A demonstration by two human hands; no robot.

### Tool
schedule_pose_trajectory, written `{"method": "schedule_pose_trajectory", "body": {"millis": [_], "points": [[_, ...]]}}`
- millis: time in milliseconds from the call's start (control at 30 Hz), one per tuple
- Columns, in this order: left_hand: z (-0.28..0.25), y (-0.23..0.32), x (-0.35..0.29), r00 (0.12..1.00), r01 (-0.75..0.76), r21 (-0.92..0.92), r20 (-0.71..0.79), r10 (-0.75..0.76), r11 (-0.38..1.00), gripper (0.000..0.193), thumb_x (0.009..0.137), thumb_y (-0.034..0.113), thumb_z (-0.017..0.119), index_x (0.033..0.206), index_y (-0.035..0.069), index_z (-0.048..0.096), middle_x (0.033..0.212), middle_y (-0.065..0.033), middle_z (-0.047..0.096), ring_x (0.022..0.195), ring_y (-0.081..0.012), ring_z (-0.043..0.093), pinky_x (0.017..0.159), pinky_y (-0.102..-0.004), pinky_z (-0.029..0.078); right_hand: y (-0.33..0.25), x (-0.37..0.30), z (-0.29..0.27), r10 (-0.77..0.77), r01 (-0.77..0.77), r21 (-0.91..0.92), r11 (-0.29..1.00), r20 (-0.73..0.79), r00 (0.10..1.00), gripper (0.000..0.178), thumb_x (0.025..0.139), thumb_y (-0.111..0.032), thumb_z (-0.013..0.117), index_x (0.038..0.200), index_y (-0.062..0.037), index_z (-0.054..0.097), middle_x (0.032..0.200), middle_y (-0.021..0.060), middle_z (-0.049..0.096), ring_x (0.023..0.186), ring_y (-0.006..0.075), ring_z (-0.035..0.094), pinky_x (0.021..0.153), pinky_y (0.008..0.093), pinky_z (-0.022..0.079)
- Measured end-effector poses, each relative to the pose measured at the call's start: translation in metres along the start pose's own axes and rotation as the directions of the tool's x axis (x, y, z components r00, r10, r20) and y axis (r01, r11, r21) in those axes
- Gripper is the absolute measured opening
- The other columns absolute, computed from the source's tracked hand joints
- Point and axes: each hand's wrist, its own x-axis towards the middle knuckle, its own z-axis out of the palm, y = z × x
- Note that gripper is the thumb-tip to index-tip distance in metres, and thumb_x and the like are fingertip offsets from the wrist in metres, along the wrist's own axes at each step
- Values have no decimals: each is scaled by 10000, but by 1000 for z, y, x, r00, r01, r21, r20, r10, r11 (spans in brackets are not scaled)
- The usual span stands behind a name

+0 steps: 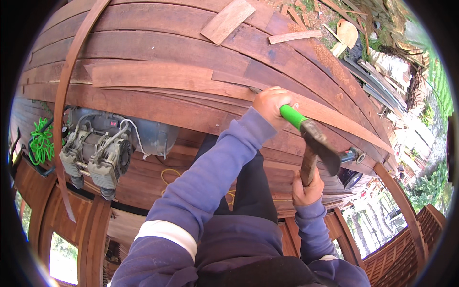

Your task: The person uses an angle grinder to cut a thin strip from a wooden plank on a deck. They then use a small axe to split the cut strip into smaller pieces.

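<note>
My left hand [275, 106] is closed around a chisel with a bright green handle [292, 116]. A short bit of its dark blade shows on the far side of my fist, at the edge of a long wooden strip [153, 75]. My right hand [308, 188] grips the wooden handle of a hammer. The dark metal hammer head [319, 142] overlaps the butt of the green handle; whether they touch I cannot tell. Beneath my left hand, the strip lies along the reddish-brown planks [167, 45].
An air compressor [98, 150] stands at left, beside a coiled green hose [42, 141]. A tall narrow board [62, 103] crosses the left side. Loose wood pieces [228, 20] lie on the far planks. An angle grinder [351, 155] rests at right; scrap wood lies beyond.
</note>
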Motion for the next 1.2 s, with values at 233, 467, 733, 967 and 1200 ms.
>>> {"method": "schedule_pose_trajectory", "body": {"millis": [233,467,733,967,1200], "points": [[27,9,29,985,136,193,83,-154,972,189,798,171,794,761,102,622,754,-124,653,773,-370,660,709,-496,533,10,-12,12,305,-279,584,763,55,951,108,1018,-66,665,1040,-14,573,781,42,616,621,128,588,579,278,488],[5,3,-12,995,-34,27,-92,37,999,275,802,41,786,685,83,541,646,-116,540,606,-336,552,568,-427,472,25,-12,19,271,-274,553,786,90,958,106,1014,-50,663,1048,-8,572,786,59,615,624,135,588,578,283,497],[-46,-28,67,551,572,-566,-271,-789,594,215,928,120,743,751,76,630,706,-45,663,682,-138,654,600,-343,508,21,-8,19,252,-293,532,795,149,956,113,1007,-63,665,1040,-4,574,781,67,619,621,147,597,574,286,496],[-1,-2,39,963,262,65,52,-266,963,249,870,260,773,757,85,636,756,-144,694,702,-368,677,683,-488,547,25,0,15,297,-298,629,718,111,948,112,1006,-76,630,1050,-4,556,764,85,594,588,181,589,561,316,506],[-9,18,-6,990,-127,67,68,122,990,191,792,116,790,746,97,605,747,-89,659,726,-326,649,661,-426,522,36,4,19,297,-267,609,747,53,953,127,1007,-76,631,1051,-2,538,741,100,579,560,201,582,541,328,511]]}}
